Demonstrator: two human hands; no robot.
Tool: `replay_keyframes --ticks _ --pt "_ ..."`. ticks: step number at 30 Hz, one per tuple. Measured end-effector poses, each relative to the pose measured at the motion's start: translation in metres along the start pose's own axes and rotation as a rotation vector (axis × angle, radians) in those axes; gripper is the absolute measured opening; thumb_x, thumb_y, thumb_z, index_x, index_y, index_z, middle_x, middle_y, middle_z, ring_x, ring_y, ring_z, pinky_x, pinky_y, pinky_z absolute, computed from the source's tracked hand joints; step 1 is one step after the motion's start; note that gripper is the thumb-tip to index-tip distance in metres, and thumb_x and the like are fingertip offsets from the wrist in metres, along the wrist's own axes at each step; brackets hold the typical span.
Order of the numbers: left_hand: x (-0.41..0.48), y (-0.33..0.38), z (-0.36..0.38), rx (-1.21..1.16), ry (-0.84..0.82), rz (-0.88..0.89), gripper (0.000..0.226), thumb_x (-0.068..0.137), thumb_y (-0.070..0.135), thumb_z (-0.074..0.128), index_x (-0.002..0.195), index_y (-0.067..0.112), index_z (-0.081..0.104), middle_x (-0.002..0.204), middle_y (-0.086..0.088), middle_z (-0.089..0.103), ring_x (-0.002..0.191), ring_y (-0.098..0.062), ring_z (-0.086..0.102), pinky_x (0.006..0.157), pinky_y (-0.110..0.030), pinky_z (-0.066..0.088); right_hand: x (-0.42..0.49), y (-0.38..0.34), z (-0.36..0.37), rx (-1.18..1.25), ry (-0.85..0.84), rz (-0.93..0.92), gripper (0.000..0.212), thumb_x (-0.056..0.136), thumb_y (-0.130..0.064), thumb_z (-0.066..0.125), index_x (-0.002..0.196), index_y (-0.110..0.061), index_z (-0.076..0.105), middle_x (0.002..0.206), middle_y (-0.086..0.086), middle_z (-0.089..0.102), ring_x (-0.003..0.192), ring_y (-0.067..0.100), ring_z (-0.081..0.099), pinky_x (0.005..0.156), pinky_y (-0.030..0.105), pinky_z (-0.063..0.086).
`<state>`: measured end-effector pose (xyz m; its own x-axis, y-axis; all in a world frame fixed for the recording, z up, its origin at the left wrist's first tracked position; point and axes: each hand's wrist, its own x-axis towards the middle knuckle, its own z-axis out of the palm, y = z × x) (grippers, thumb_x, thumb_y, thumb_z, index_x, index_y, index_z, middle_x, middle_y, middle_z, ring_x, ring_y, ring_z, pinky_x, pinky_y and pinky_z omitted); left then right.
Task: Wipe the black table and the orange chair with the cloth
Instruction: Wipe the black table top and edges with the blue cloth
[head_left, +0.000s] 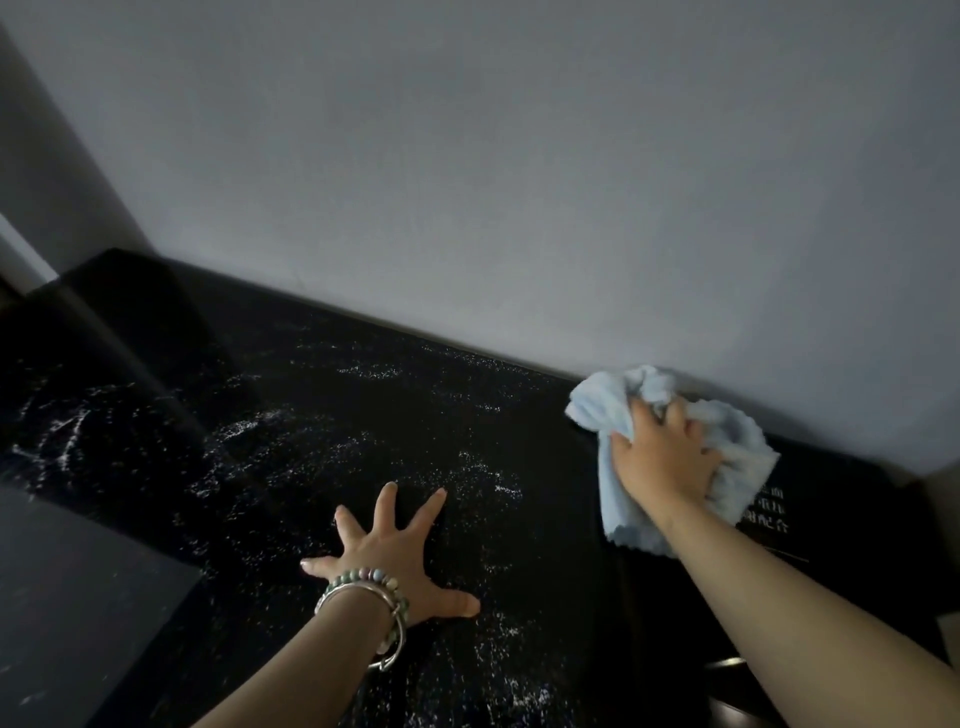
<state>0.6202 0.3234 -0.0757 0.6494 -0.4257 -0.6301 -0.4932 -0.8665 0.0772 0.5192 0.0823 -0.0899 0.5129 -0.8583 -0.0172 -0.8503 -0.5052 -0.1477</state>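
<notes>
So a grey wall (519, 156) is seen filling the top half, and one black table (363, 405), speckled white, is set right against it. One light blue cloth (613, 499) is bunched up on the table's right side by the wall, gripped and pressed down by the right hand (662, 457), fingers curled into it. The left hand (395, 561) is laid flat on the tabletop with fingers spread wide, well apart from the cloth, left of it and nearer the camera. One beaded bracelet (363, 575) and one silver bangle (397, 642) are worn on that wrist.
</notes>
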Motion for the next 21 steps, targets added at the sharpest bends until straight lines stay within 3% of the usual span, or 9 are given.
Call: replay_keyframes --ticks 2,5,7,10,11,13,17,19,21 --pt "0.001 0.0 0.0 0.003 -0.001 0.002 0.115 0.056 0.078 0.064 0.137 0.059 -0.014 0.153 0.008 -0.024 0.139 -0.043 -0.014 0.103 -0.073 0.017 -0.022 0.001 0.009 -0.054 0.029 -0.309 0.05 0.09 -0.045 0.042 0.138 -0.032 0.035 0.138 0.007 0.035 0.124 0.033 0.037 0.092 0.049 0.039" --pt "0.001 -0.001 0.0 -0.011 0.004 0.006 0.115 0.055 0.078 0.065 0.137 0.06 -0.013 0.153 0.01 -0.024 0.139 -0.043 -0.015 0.103 -0.074 0.015 -0.032 0.026 0.014 -0.138 0.129 -0.719 0.05 0.079 -0.046 0.043 0.123 -0.024 0.05 0.107 0.011 0.057 0.091 0.035 0.062 0.067 0.047 0.051" --pt "0.001 -0.002 0.0 -0.002 -0.006 0.008 0.114 0.055 0.079 0.064 0.137 0.06 -0.013 0.153 0.01 -0.024 0.139 -0.043 -0.015 0.102 -0.074 0.014 -0.007 0.038 0.011 -0.188 0.191 -0.537 0.049 0.082 -0.043 0.045 0.125 -0.019 0.05 0.11 0.016 0.058 0.094 0.04 0.06 0.072 0.052 0.049" --pt "0.001 -0.002 0.0 0.004 -0.009 0.002 0.114 0.055 0.079 0.063 0.137 0.06 -0.014 0.152 0.011 -0.025 0.14 -0.043 -0.015 0.103 -0.074 0.015 0.014 0.029 0.004 -0.021 0.065 0.089 0.05 0.091 -0.042 0.044 0.136 -0.023 0.038 0.137 0.014 0.04 0.123 0.038 0.038 0.096 0.051 0.033" --pt "0.001 -0.002 -0.001 0.004 -0.01 -0.002 0.114 0.055 0.079 0.063 0.137 0.06 -0.014 0.152 0.011 -0.025 0.14 -0.043 -0.015 0.103 -0.074 0.015 0.008 0.018 0.003 0.02 0.059 0.122 0.05 0.09 -0.042 0.045 0.136 -0.025 0.038 0.138 0.014 0.038 0.125 0.038 0.035 0.097 0.051 0.032" --pt "0.001 -0.001 -0.002 0.0 -0.015 -0.002 0.114 0.055 0.079 0.063 0.137 0.06 -0.014 0.152 0.011 -0.025 0.14 -0.042 -0.015 0.103 -0.073 0.015 -0.016 -0.001 0.013 0.017 0.129 -0.098 0.05 0.085 -0.043 0.05 0.131 -0.027 0.045 0.13 0.015 0.045 0.118 0.039 0.043 0.091 0.051 0.037" --pt "-0.001 0.0 -0.002 0.001 -0.01 -0.002 0.114 0.056 0.079 0.063 0.136 0.06 -0.015 0.152 0.011 -0.025 0.14 -0.042 -0.014 0.104 -0.072 0.018 -0.034 0.018 0.025 -0.056 0.268 -0.926 0.05 0.074 -0.05 0.046 0.119 -0.028 0.053 0.103 0.006 0.06 0.088 0.028 0.061 0.07 0.042 0.05" --pt "-0.002 -0.001 -0.003 0.009 -0.017 0.0 0.113 0.056 0.079 0.063 0.136 0.06 -0.015 0.152 0.011 -0.025 0.14 -0.042 -0.013 0.103 -0.072 0.018 -0.009 0.033 0.017 -0.105 0.295 -0.78 0.049 0.076 -0.045 0.044 0.118 -0.024 0.055 0.102 0.01 0.061 0.086 0.032 0.063 0.069 0.045 0.051" --pt "0.0 0.0 -0.004 0.009 -0.02 0.002 0.113 0.056 0.08 0.062 0.136 0.06 -0.015 0.152 0.011 -0.025 0.14 -0.042 -0.012 0.103 -0.072 0.019 0.007 0.034 0.006 -0.058 0.245 -0.198 0.042 0.083 -0.04 0.046 0.119 -0.021 0.054 0.113 0.014 0.056 0.099 0.037 0.056 0.077 0.048 0.047"
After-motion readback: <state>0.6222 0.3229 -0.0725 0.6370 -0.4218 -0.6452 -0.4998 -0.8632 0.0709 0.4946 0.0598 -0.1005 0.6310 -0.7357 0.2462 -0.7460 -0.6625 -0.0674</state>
